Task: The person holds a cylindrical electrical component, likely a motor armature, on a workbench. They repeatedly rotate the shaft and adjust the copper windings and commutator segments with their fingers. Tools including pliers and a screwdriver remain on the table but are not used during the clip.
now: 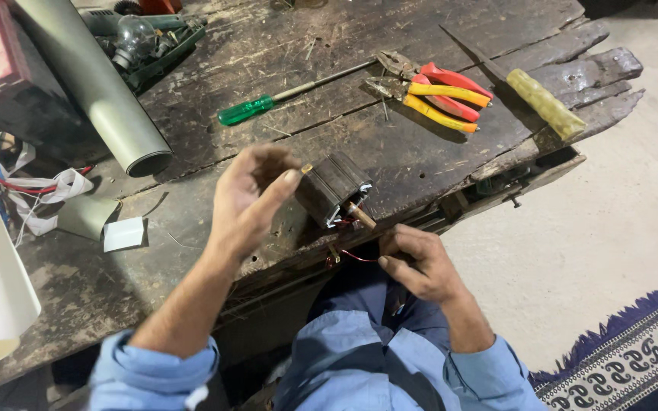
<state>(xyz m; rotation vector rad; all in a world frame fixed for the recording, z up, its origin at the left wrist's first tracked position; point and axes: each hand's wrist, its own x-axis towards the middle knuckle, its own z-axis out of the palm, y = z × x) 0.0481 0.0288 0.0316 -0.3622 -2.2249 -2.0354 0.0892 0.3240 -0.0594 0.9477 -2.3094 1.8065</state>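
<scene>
My left hand (pixel 249 196) grips a dark, ribbed motor stator core (pixel 330 186) and holds it just above the near edge of the worn wooden workbench (pixel 283 129). A short wooden stick (pixel 361 217) pokes into the core's lower end. Below it, my right hand (pixel 414 261) is closed around the stick's lower part, near a thin red wire (pixel 356 257) that hangs from the core. Both arms wear light blue sleeves.
Behind the core lie a green-handled screwdriver (pixel 268 103), two pliers with red and yellow grips (pixel 439 95) and a knife with a yellow wrapped handle (pixel 546 103). A grey rolled sheet (pixel 97 84), a light bulb (pixel 132 36), loose wires (pixel 24 183) and white paper (pixel 123 234) sit at left. A patterned rug (pixel 634 358) lies on the floor at right.
</scene>
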